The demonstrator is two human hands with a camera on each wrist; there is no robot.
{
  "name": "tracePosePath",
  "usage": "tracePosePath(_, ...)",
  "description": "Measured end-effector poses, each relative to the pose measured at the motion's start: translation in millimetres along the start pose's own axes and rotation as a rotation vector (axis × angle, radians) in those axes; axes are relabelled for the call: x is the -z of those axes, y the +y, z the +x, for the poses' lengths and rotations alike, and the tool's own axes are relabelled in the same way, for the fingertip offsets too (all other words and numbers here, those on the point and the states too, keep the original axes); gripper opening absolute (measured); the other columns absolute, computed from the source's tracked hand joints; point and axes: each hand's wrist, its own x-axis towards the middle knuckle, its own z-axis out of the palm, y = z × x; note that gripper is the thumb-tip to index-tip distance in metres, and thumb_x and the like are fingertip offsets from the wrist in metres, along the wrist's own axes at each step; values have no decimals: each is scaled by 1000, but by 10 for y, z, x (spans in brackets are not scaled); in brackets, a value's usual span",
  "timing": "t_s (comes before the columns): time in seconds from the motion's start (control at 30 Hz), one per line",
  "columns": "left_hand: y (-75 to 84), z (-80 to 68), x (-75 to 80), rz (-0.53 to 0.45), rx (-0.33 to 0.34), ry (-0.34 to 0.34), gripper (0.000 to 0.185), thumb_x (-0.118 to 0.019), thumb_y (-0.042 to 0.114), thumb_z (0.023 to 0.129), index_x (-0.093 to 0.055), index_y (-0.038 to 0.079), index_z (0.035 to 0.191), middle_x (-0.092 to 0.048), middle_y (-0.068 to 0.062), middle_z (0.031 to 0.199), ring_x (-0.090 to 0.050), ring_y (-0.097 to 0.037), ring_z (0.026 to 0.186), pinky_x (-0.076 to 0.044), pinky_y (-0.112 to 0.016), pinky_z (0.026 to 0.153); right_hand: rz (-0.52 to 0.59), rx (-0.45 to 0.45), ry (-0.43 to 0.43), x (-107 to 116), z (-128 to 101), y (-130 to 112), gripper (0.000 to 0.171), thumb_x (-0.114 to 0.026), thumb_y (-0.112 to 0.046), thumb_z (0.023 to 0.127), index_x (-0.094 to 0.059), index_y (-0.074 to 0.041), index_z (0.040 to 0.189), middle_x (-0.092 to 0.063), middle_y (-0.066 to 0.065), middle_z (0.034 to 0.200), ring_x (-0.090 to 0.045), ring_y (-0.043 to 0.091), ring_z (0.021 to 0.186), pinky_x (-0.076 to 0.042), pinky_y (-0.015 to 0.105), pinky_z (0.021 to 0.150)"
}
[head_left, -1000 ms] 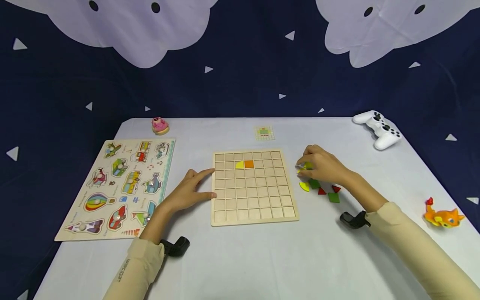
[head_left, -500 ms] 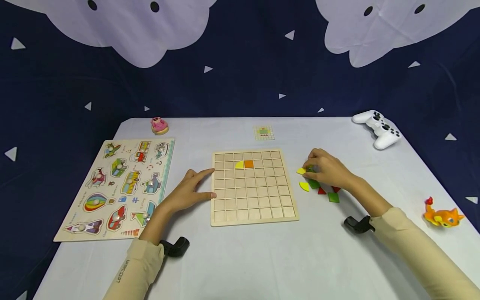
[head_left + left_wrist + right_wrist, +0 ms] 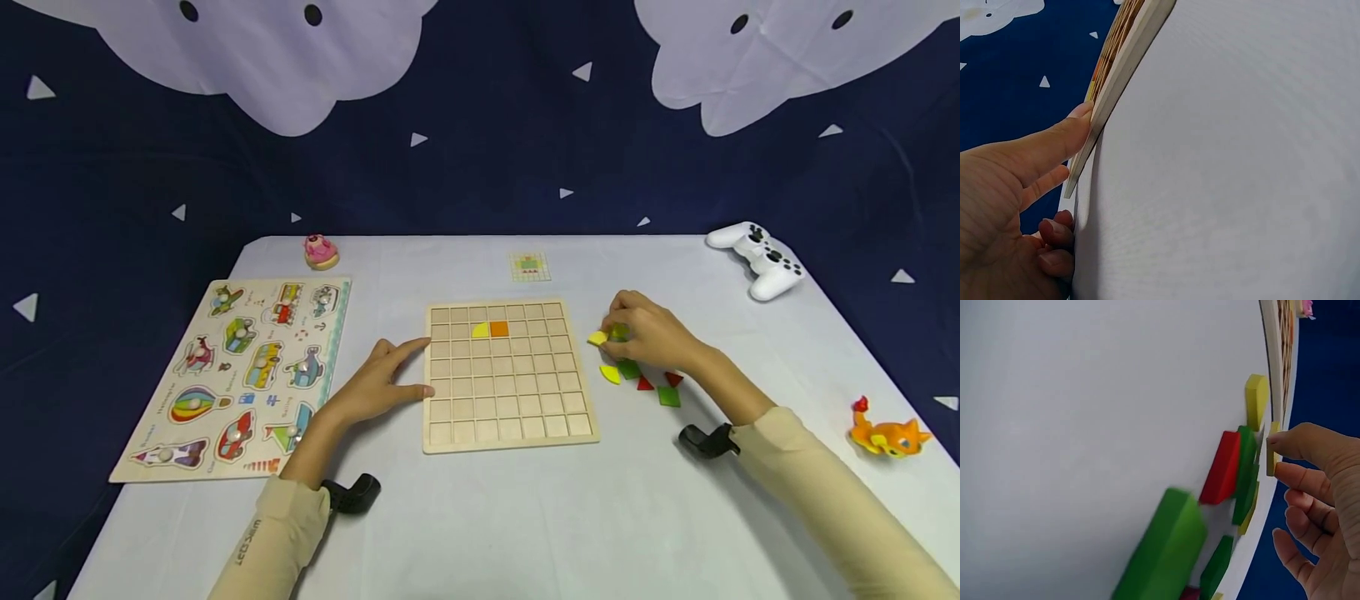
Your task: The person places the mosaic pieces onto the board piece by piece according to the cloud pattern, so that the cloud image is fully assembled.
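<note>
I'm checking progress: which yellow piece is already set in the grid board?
The yellow piece immediately left of the orange square in the grid board; the other visible yellow pieces are outside it, in or near the right hand.

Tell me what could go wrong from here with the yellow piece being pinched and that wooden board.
The yellow piece might slip, since the right grip pinches it between the fingertips. A loose green piece and a red triangle lie close by, so a stray finger could nudge them. The left grip touches the wooden board at its left edge, so a bump could perhaps shift it.
</note>
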Motion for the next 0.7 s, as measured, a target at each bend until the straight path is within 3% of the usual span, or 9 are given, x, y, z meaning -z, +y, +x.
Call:
tracePosePath(0.27, -3, 5, 1, 2, -4, 1, 79, -77, 32, 86, -39, 16, 153, -38, -11, 102, -38, -22, 91, -34, -38, 84, 41, 69, 33, -71, 187, -168, 19, -81, -18, 78, -76, -7, 92, -56, 6, 102, -50, 21, 94, -46, 42, 81)
tracePosePath(0.7, 13, 6, 8, 1, 6, -2, 79, -77, 32, 86, -38, 16, 154, -38, -11, 101, -38, -22, 91, -35, -37, 83, 95, 183, 16, -198, 512, -583, 19, -78, -18, 80, -76, -5, 94, -55, 5, 98, -49, 19, 90, -46, 38, 77)
